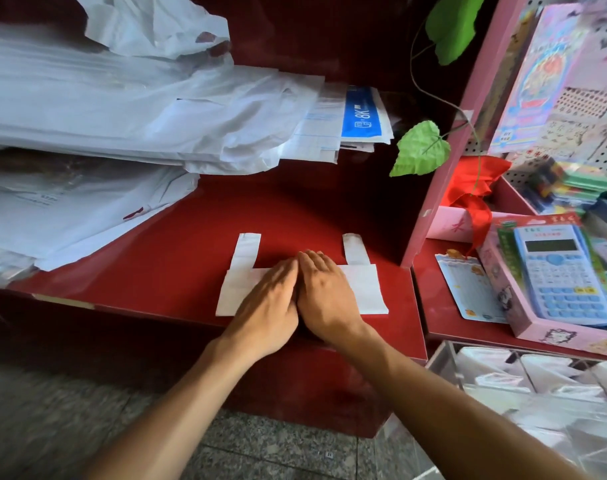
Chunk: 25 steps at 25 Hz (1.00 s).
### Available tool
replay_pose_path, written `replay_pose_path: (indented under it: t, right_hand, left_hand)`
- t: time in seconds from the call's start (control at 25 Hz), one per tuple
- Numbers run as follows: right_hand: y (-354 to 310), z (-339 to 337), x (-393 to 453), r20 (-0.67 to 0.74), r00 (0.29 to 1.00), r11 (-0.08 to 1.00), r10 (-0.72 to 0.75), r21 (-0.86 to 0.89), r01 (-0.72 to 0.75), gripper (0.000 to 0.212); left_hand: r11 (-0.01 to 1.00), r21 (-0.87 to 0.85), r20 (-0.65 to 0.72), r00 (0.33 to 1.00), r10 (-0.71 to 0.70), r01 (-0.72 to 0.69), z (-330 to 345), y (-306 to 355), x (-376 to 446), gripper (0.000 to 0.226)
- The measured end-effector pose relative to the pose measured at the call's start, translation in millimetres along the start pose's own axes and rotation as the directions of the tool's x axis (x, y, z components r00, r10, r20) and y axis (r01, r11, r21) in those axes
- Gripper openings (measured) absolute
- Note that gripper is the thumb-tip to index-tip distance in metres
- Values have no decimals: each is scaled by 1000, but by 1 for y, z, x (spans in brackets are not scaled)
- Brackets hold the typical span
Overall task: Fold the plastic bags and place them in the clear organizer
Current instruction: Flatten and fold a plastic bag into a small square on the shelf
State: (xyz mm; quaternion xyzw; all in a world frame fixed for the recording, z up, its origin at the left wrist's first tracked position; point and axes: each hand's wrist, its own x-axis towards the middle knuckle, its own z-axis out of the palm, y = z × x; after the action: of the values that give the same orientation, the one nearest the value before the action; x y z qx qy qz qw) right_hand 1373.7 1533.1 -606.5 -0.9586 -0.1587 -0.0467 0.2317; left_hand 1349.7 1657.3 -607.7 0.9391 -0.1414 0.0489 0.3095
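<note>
From the head camera, your left hand (268,299) and your right hand (324,292) lie flat, side by side, on a white plastic bag (368,289). The fingers of both are straight and close together, palms down, and the inner edges of the two hands touch along their length. Neither hand curls round anything; they simply press on the bag's middle.

The bag is thin, smooth and opaque white, folded into a flat, wide rectangle. Its two strap handles stick out from the far edge, one on each side of your hands, each a narrow flat strip. It lies near the front edge of a glossy red counter (177,258), whose hard surface shows a soft sheen.

To the far left on the counter sits a big loose stack of white bags (122,109), crinkled and slippery-looking, with sheets of paper and a blue printed pack (361,114) poking out at its right end.

At the lower right, below counter level, stands the clear organizer (523,372). It has transparent hard walls and dividers, and pale folded bundles show inside it, though the blur hides which compartment holds what.

On the right, a pink boxed calculator (561,271) with pale blue keys rests on a lower red shelf. Green fabric-like leaves (421,148) hang on a thin vine beside a pink rack (444,174).
</note>
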Motion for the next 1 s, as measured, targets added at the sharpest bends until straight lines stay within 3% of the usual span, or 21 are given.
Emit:
replay_pose_path:
  t: [0.12, 0.24, 0.44, 0.68, 0.76, 0.88, 1.0]
  right_hand:
    - [9, 13, -3, 150, 984, 985, 100, -152, -77, 68]
    - [12, 8, -11, 161, 969, 962, 187, -229, -148, 67]
    - [22, -5, -26, 155, 949, 936, 274, -270, -226, 79]
    - [43, -21, -47, 161, 945, 928, 284, -293, -229, 86]
    - [48, -27, -54, 171, 951, 934, 257, -298, -199, 90]
    - [54, -39, -66, 221, 948, 948, 228, -272, -165, 117]
    - [60, -46, -79, 253, 955, 951, 156, -298, -76, 141]
  left_hand:
    - [976, 217, 187, 982, -18, -23, 5, -20, 6, 73]
    - [916, 399, 152, 982, -114, 44, -6, -37, 4, 93]
    - [891, 437, 147, 967, -208, 125, -14, -42, -1, 105]
    - [898, 422, 178, 959, -218, 126, -27, -42, -18, 140]
    - [909, 406, 224, 954, -198, 93, -32, -46, -25, 141]
    - [934, 358, 289, 953, -94, -17, -42, -60, -38, 126]
    - [954, 289, 163, 986, 36, -83, -47, -77, -52, 97]
